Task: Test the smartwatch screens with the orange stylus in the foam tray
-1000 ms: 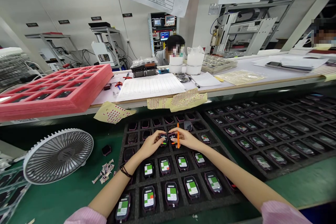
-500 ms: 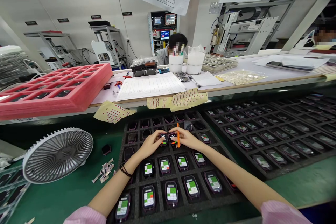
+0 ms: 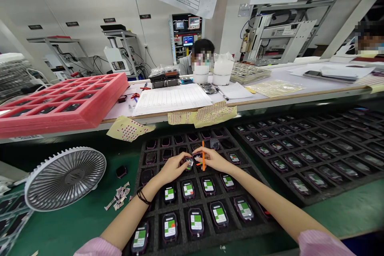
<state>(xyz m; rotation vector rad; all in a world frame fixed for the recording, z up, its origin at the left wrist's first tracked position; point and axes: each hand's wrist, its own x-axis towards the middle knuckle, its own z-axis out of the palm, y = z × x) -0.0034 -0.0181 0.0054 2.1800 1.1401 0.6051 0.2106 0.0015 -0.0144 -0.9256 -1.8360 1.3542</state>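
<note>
Left hand [image 3: 175, 167]: fingers curled, pinching a tilted watch [image 3: 189, 164] | right hand [image 3: 213, 159]: closed on an orange stick [image 3: 203, 156], fingertips at second watch [image 3: 197, 161] | watches: side by side over black foam tray [image 3: 183, 224]

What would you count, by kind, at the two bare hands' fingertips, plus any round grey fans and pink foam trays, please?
Dark rounded watches: 2
Slim orange stick: 1
Round grey fan: 1
Pink foam tray: 1
Total: 5

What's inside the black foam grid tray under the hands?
In the black foam grid tray: dark, rounded-square watch-like devices, several lit mostly green and white. Contents beneath the left hand and right hand are covered.
</note>
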